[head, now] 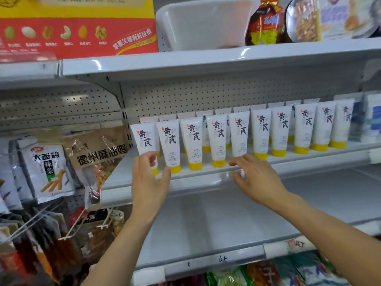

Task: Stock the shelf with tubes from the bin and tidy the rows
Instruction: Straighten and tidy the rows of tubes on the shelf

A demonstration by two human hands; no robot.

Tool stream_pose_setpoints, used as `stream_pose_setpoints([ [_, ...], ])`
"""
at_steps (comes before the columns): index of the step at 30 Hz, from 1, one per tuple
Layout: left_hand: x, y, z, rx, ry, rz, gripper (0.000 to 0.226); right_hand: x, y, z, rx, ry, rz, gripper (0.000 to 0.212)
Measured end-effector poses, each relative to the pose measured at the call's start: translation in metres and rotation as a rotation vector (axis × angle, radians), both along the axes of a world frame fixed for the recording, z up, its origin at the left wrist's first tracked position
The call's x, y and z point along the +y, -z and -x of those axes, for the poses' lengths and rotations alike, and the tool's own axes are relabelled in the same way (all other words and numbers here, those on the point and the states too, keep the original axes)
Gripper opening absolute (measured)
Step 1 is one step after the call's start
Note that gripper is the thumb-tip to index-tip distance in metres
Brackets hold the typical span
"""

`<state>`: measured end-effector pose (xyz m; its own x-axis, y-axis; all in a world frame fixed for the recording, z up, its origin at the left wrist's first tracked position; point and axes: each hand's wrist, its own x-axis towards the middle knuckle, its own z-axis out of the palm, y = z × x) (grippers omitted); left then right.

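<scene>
Reaching up from below, both bare forearms angled in toward the shelf (206, 178), and the hands were at the front row. The left hand (148, 182) was on the left tube (144, 137): fingers curled round its left side, thumb hooked across the right near the yellow cap, a loose clasp low on the body, wrist straight and palm facing the shelf. That tube stood upright at the row's end, cap down on the shelf.

Over to the right hand (257, 178): fingers nearly straight and a little spread, pointing left, thumb apart underneath, back of the hand toward us. Its fingertips lay right at the foot of the fifth tube (239, 133), hiding the cap; whether they actually touched it, I couldn't tell.

The tubes (259, 131) stood in two rows along the shelf, white with yellow caps down, labels forward, the front row running off to the right. Snack packs (45, 168) hung on hooks at the left, and a white tray (206, 21) sat on the shelf above.
</scene>
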<state>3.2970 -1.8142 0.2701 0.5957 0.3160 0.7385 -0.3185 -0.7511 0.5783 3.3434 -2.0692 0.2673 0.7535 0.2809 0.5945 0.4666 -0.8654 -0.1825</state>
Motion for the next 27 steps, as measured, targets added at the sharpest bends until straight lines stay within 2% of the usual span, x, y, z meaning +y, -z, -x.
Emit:
stream_pose_setpoints([
  [4,-0.060,0.012,-0.012,0.008,0.142,-0.101,0.036,-0.031,0.002,-0.008,0.051,-0.046,-0.031,0.032],
  [8,-0.103,0.021,-0.029,0.100,0.197,-0.190,0.054,-0.052,-0.002,-0.020,0.085,-0.110,0.041,0.045],
  [10,-0.114,0.024,-0.037,0.176,0.171,-0.226,0.061,-0.055,-0.004,-0.025,0.093,-0.139,0.089,0.050],
  [15,-0.121,0.032,-0.056,0.309,0.023,-0.320,0.061,-0.053,-0.005,-0.035,0.129,-0.176,0.163,0.056],
  [27,-0.129,0.034,-0.059,0.313,-0.117,-0.460,0.067,-0.055,0.000,-0.042,0.077,-0.151,0.235,0.056],
])
